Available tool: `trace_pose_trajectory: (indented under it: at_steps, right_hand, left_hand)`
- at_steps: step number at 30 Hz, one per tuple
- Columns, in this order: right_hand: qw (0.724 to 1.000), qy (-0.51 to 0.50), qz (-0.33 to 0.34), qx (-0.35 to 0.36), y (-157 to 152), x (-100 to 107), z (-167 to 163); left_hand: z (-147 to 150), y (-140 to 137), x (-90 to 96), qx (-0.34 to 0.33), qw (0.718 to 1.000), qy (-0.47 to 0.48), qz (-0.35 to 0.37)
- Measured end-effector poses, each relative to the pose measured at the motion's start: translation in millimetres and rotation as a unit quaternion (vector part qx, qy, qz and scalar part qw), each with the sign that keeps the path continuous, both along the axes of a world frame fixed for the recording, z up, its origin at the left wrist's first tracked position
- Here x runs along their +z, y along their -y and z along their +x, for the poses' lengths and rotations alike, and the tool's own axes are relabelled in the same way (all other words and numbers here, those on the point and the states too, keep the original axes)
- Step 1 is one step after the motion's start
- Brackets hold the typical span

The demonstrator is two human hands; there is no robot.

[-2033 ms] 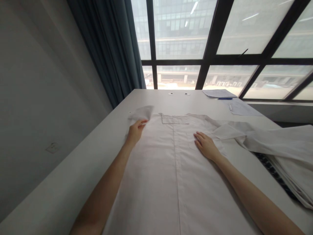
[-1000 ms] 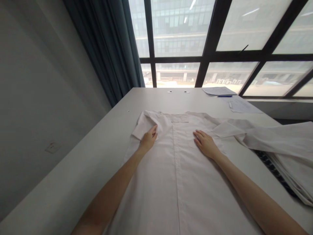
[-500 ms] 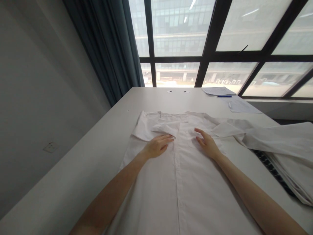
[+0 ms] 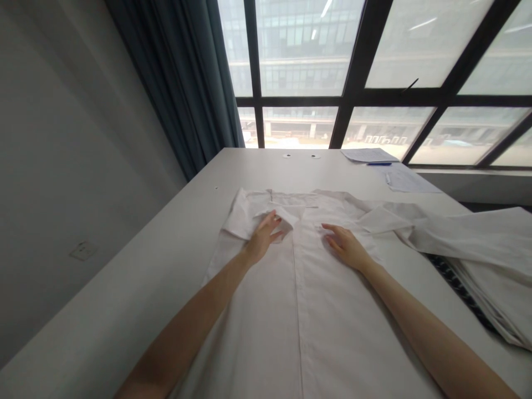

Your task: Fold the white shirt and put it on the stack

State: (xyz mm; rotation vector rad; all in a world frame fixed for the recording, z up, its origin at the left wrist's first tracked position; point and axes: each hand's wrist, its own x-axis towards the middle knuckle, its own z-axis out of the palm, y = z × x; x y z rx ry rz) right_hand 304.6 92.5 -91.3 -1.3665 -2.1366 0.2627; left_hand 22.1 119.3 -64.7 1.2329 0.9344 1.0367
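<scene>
A white coat or long shirt (image 4: 266, 310) lies spread on the table, its front seam running down the middle and its collar end away from me. My left hand (image 4: 261, 238) rests at a raised, folded collar flap (image 4: 287, 217) on the left side of the chest. Its fingers are stretched along the flap and its thumb is apart. Over the right side of the chest is my right hand (image 4: 346, 246), open, with fingers extended toward the middle and touching or just above the cloth. One sleeve (image 4: 405, 216) stretches out to the right.
More folded white cloth (image 4: 494, 277) with a black patterned edge lies at the right. Papers (image 4: 369, 155) and a blue pen (image 4: 379, 164) are at the far right of the white table (image 4: 178, 238). Behind stand a window and a dark blue curtain (image 4: 183, 83).
My left hand has moved slightly up and left, its fingers turning upward onto the collar flap, which is lifted more. My right hand has shifted slightly left and down.
</scene>
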Motion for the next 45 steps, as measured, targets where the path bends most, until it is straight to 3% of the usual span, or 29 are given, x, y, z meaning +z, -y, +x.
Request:
trace_pose_trajectory:
  at_steps: [3,5,8,11,13,15,18,21,24,26,29,31,35,37,41,45]
  right_hand:
    - [0.997,-0.069,-0.024,-0.018,-0.4,0.3,1.0]
    - [0.986,-0.155,-0.045,-0.033,-1.4,0.7,3.1]
    - [0.954,-0.288,-0.077,-0.046,-3.1,3.1,7.6]
    - [0.919,-0.369,-0.129,-0.036,-4.3,7.0,11.4]
    - [0.907,-0.385,-0.168,-0.025,-4.3,9.7,12.2]
    - [0.911,-0.367,-0.189,-0.017,-3.2,12.5,11.2]
    - [0.947,-0.276,-0.163,0.002,1.7,18.5,6.0]
    - [0.984,-0.134,-0.106,0.047,9.3,27.8,-3.1]
    - [0.987,-0.027,-0.1,0.125,17.1,37.8,-14.4]
    - [0.981,0.021,-0.103,0.165,21.6,42.7,-21.6]
    - [0.973,0.072,-0.107,0.192,27.6,46.9,-30.0]
    - [0.969,0.098,-0.106,0.199,31.1,48.7,-34.4]
    - [0.97,0.136,-0.072,0.19,34.8,49.3,-42.0]
    - [0.974,0.143,-0.044,0.172,34.8,48.2,-44.6]
    - [0.993,0.094,0.018,0.072,31.9,52.7,-40.0]
    - [0.99,-0.063,0.062,-0.114,25.4,74.4,-9.9]
  left_hand:
    - [1.7,8.5,6.4,-0.038,0.997,-0.006,0.071]
    - [4.8,19.1,12.6,-0.111,0.983,-0.039,0.14]
    - [13.3,38.7,21.2,-0.24,0.927,-0.161,0.239]
    - [22.4,52.8,21.8,-0.317,0.858,-0.274,0.297]
    - [26.3,56.3,18.7,-0.338,0.829,-0.311,0.32]
    - [27.8,56.1,16.3,-0.344,0.816,-0.318,0.338]
    - [25.7,51.7,17.9,-0.346,0.819,-0.292,0.353]
    - [16.6,41.3,23.5,-0.326,0.842,-0.284,0.322]
    - [-2.3,22.4,28.0,-0.223,0.861,-0.363,0.278]
    - [-20.9,6.9,29.8,-0.12,0.843,-0.432,0.297]
    - [-54.8,-13.3,31.1,0.021,0.786,-0.511,0.346]
    - [-78.3,-22.2,30.7,0.072,0.757,-0.558,0.333]
    - [-116.8,-32.4,24.7,0.034,0.757,-0.619,0.207]
    - [-128.6,-36.1,19.9,0.009,0.761,-0.623,0.177]
    - [-137.2,-41.1,12.2,-0.017,0.778,-0.59,0.215]
    - [-134.5,-41.0,8.9,0.001,0.795,-0.54,0.276]
